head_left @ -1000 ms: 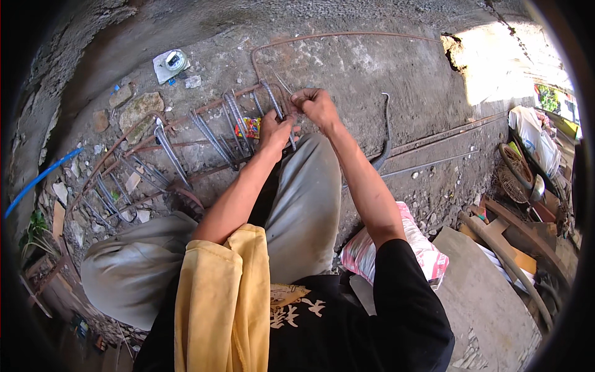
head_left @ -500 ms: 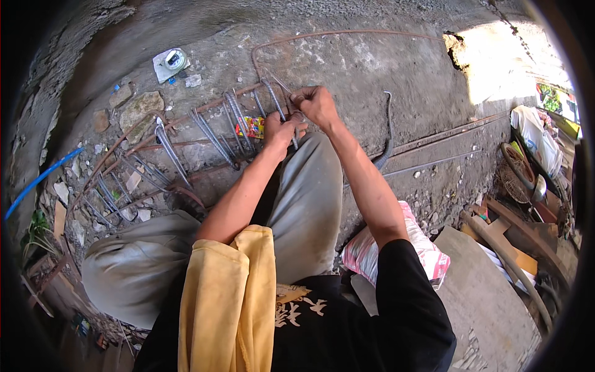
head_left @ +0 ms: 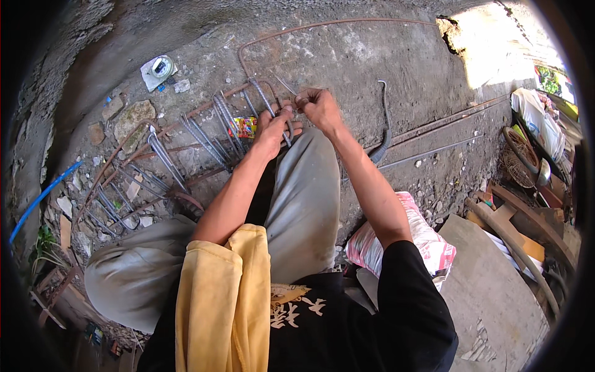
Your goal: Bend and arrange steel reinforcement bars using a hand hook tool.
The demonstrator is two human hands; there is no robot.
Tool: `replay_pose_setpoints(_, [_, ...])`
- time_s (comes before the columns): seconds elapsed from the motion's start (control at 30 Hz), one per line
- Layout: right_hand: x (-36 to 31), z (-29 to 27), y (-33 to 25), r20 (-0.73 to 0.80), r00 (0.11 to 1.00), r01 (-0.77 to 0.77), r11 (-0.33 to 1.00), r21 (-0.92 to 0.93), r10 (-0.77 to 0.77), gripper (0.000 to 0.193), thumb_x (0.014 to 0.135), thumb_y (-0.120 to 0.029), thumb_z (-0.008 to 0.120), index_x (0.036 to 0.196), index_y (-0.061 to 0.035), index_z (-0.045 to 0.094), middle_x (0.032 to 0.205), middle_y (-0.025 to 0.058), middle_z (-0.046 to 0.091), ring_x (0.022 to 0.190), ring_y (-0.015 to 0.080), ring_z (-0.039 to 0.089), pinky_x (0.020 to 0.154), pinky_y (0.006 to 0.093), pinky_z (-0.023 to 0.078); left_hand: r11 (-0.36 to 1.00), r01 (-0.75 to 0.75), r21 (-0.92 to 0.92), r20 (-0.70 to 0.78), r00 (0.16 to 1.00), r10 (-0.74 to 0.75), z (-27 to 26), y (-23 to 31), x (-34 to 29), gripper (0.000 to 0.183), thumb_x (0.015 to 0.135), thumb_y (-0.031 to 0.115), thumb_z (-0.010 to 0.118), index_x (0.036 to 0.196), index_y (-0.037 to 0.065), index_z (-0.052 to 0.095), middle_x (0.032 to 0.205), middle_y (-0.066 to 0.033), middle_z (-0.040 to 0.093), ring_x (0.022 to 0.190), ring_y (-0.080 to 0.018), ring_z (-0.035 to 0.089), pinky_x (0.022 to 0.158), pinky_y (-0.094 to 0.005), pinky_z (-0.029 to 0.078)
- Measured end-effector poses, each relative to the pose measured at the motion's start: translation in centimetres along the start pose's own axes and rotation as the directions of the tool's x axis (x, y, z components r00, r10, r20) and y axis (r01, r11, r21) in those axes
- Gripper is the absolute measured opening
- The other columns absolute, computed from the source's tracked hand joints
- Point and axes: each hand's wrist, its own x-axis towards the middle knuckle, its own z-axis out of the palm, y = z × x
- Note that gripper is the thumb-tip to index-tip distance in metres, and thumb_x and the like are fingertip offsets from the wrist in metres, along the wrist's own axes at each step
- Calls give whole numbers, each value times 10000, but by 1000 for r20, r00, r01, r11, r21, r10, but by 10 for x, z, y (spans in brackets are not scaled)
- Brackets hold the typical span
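Observation:
A cage of rusty reinforcing bars (head_left: 204,106) with grey ribbed stirrups (head_left: 221,115) lies on the ground in front of me. My left hand (head_left: 274,131) is closed around the stirrup (head_left: 261,94) at the cage's right end, beside my raised knee. Just right of it, my right hand (head_left: 321,111) pinches a thin piece of wire (head_left: 284,85), which slants up and left from the fingertips. The wire's lower end is hidden by the fingers. A small yellow and red packet (head_left: 246,127) lies beneath the bars, next to my left hand.
A hooked metal tool with a dark handle (head_left: 380,147) lies to the right. Long bars (head_left: 434,128) run along the ground behind it. A pink and white sack (head_left: 412,235) sits by my right arm. Stones (head_left: 133,124) and a round tape roll (head_left: 162,67) are at far left.
My left hand's fingers have loosened and stretched slightly around the stirrup. The right hand still pinches the wire, now a little farther from the bar. The whole view has shifted slightly.

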Motion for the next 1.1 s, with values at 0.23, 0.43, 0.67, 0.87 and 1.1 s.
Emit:
replay_pose_setpoints(0.23, [-35,16,-8,26,988,-156,987,41,155,185,894,-147,592,865,30,639,792,71,677,742,120,606,676,297,481,993,69,99,58,995,-75,-8,11,3,250,946,207,567,1163,83,587,997,-48,629,853,-193,627,740,-387,536])
replay_pose_setpoints(0.43, [-49,32,-15,-17,999,-35,983,-179,32,162,914,-163,553,942,-8,594,818,207,658,791,313,645,747,417,485,956,110,272,47,991,-127,-15,25,-2,297,944,282,585,1148,67,591,1010,-62,635,947,-202,606,743,-412,521])
replay_pose_setpoints(0.67, [-52,42,-12,-86,996,21,989,-149,-35,142,927,-144,544,947,-8,582,770,172,641,735,256,614,717,387,480,814,-19,581,-3,1000,26,-36,25,-5,400,942,395,554,1145,53,595,1111,-91,595,986,-228,579,738,-436,529])
replay_pose_setpoints(0.87, [-48,38,0,-75,997,-40,994,-100,33,136,936,-134,540,927,-3,576,707,85,598,692,160,545,680,328,464,863,56,502,-22,998,-52,-24,40,-26,307,930,332,592,1103,78,581,926,-34,549,893,-153,554,687,-379,534])
replay_pose_setpoints(1.1, [-45,37,4,-81,997,-12,1000,8,12,131,915,-106,555,860,7,593,695,63,592,677,143,537,656,320,463,910,-10,414,-51,998,34,-15,33,-23,224,910,253,623,1038,83,554,863,-26,542,830,-164,573,656,-380,556])
